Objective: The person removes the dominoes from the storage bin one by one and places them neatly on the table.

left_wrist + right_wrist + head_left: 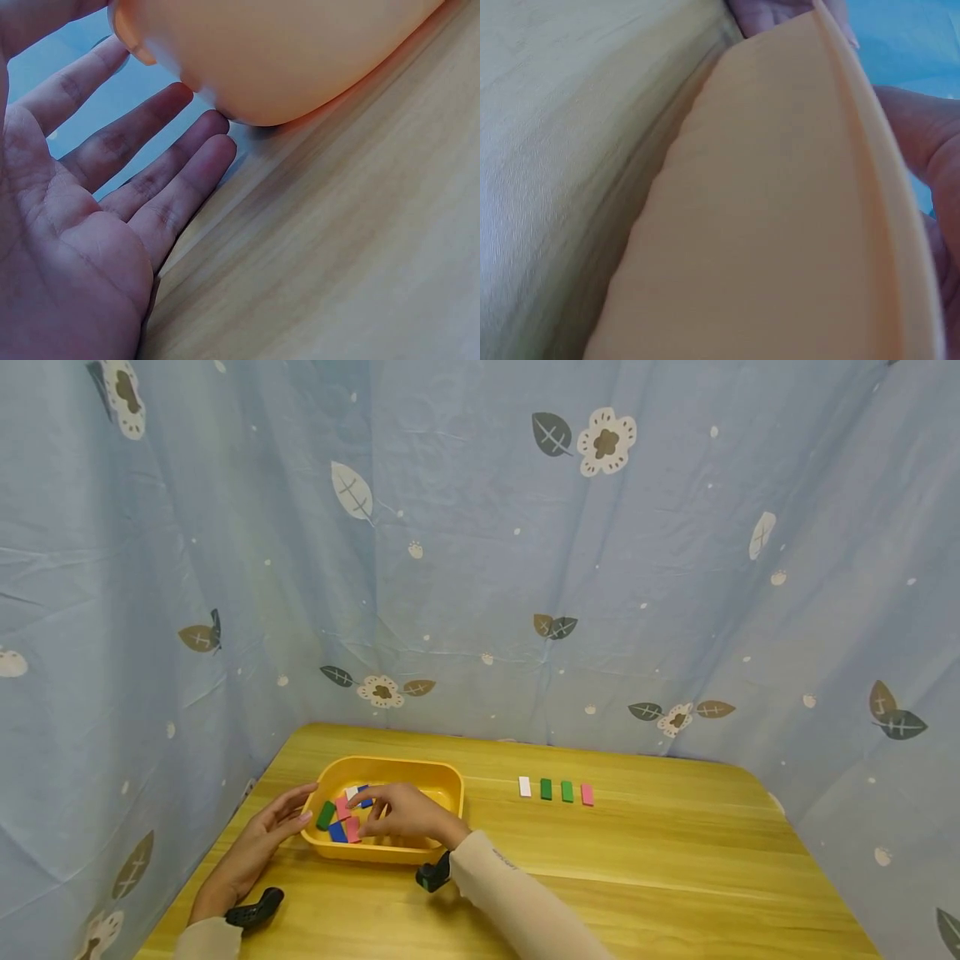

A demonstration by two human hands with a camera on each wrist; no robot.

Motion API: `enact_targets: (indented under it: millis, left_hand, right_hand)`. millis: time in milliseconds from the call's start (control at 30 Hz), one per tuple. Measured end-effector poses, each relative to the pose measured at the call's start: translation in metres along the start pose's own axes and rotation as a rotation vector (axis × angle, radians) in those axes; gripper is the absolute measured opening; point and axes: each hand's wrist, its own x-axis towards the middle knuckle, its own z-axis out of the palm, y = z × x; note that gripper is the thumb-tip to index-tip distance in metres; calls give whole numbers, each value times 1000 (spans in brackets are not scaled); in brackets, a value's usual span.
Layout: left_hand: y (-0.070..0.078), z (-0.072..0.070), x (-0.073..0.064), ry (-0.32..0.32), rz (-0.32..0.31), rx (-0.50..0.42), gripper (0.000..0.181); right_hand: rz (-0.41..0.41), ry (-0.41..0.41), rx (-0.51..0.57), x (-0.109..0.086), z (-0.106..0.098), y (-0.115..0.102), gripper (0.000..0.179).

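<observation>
A yellow plastic basin (420, 853) holds several small rectangular blocks at its left end. Among them are a green block (326, 815), a blue block (337, 832), a pink block (352, 829) and a white block (352, 793). My left hand (258, 839) rests at the basin's left end, fingers extended; the left wrist view shows its fingertips (217, 154) against the outer wall. My right hand (408, 812) reaches over the front rim into the basin, thumb and index finger apart above the blocks. Nothing shows between them. In the right wrist view the basin wall hides most of this hand.
Right of the basin, a white block (524, 787), two green blocks (546, 789) and a pink block (587, 795) lie in a spaced row on the wooden table (675, 852). A blue patterned curtain (480, 568) hangs behind and at both sides.
</observation>
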Motion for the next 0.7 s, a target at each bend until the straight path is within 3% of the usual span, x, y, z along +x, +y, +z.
enact_targets:
  millis: [100,300,500,600,700]
  left_hand:
    - [-1,0,0,0,4,3,61]
    - [-1,-2,0,4,2,3,61]
    - [-3,-2,0,1,21,3,60]
    - [-3,-2,1,2,18,0,60]
    - [-3,-2,1,2,12,-6,60]
  right_hand:
    - [-6,-33,-39,3,4,0,38]
    - [-26,-75,-242,9,13,-1,31]
    - [27,-62,-340,11,17,2,29]
    - [74,-18,-359,11,17,4,30]
    - [138,30,-288,11,19,5,33]
